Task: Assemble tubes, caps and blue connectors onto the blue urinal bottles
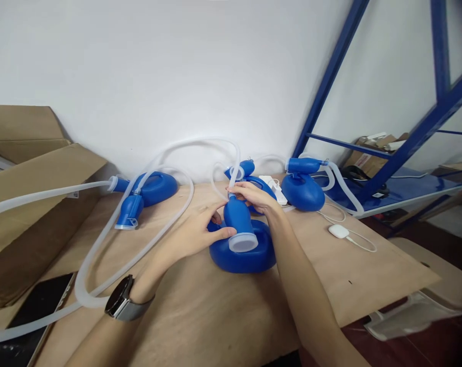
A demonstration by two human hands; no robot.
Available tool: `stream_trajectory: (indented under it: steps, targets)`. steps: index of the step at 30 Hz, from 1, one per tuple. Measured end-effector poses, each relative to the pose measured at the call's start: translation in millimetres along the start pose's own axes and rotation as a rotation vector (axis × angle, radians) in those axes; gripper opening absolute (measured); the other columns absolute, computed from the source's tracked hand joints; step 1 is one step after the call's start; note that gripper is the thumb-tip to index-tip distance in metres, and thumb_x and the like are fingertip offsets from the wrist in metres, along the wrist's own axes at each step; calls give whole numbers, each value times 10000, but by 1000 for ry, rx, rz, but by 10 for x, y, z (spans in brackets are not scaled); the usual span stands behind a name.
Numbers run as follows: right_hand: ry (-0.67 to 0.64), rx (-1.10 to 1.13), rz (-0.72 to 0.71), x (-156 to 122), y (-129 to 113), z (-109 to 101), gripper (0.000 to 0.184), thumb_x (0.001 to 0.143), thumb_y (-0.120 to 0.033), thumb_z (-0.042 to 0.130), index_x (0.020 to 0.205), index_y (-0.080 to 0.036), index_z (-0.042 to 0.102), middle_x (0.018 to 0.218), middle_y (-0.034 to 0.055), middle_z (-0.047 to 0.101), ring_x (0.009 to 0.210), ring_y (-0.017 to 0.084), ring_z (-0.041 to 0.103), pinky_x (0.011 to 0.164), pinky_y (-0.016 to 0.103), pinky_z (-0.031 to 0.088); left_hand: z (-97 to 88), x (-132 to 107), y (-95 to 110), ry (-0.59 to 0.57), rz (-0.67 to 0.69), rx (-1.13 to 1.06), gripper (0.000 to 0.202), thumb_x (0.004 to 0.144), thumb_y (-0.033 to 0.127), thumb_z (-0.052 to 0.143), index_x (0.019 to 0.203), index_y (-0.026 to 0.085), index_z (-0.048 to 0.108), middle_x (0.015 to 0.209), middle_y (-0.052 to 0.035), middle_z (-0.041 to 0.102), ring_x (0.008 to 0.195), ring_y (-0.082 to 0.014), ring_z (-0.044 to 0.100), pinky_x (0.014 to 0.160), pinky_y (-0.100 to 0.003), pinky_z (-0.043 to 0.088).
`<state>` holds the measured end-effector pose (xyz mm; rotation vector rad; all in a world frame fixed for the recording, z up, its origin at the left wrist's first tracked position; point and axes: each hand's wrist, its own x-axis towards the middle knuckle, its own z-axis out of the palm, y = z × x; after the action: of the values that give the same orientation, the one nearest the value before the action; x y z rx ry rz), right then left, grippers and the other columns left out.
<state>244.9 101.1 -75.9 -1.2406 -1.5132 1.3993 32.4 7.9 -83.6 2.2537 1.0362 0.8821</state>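
Observation:
A blue urinal funnel with a whitish, open-looking rim lies tilted over a blue plastic urinal bottle at the middle of the table. My left hand grips the funnel's left side, its thumb along the body near the rim. At the funnel's narrow far end, my right hand pinches the joint where a clear hose meets it. That hose arches up and away to the left. Fingertips of the right hand partly cover the joint.
More blue bottles with hoses stand at the left, behind my hands, and at the right. A cardboard box, a dark phone-like slab, a power strip and a white charger lie around. A blue rack rises at right.

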Motion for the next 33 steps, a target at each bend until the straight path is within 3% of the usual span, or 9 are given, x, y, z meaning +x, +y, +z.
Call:
stream_trajectory:
  steps: [8,14,17,23,29,33]
  targets:
    - [64,44,1,21,23,-53,229,808,-359,791,866,-190,648,721,-26,605,590,93,515,471,185,350,-7,17,-6,26,-12,37,657,878,463,764,1474,261,573,946,-37,781,850,-235,726,834,-382,568]
    - [27,50,-25,-34,-3,-32,187,840,-340,772,882,-190,668,757,-9,635,629,98,548,488,175,388,45,-41,-11,26,53,178,1103,656,691,867,1583,285,430,1059,-71,771,905,-292,724,827,-417,568]
    - [-29,9,-24,-77,-32,-33,180,846,-334,781,878,-190,678,755,-6,642,646,104,577,487,167,408,114,-68,-65,33,57,351,1203,659,840,752,1632,267,340,1114,-117,741,933,-324,701,823,-453,548]
    - [-126,-46,0,-114,-72,-67,101,919,-271,702,911,-173,679,769,2,658,603,90,571,454,161,404,199,-63,-118,-61,15,573,1443,583,1064,451,1674,154,202,978,-126,728,950,-379,642,742,-447,514]
    - [-98,3,-23,-79,-46,-33,116,891,-254,720,827,-169,674,716,-19,623,568,75,509,459,168,356,289,-66,1,-17,-93,649,1402,639,1062,359,1679,140,178,1071,-171,728,1046,-422,622,754,-461,507]
    - [-108,30,-22,-37,14,-12,178,862,-318,742,819,-177,643,698,-43,582,570,72,477,470,176,333,146,-104,38,-84,-41,509,1239,769,962,446,1687,187,141,1344,-202,659,1149,-391,629,929,-491,506]
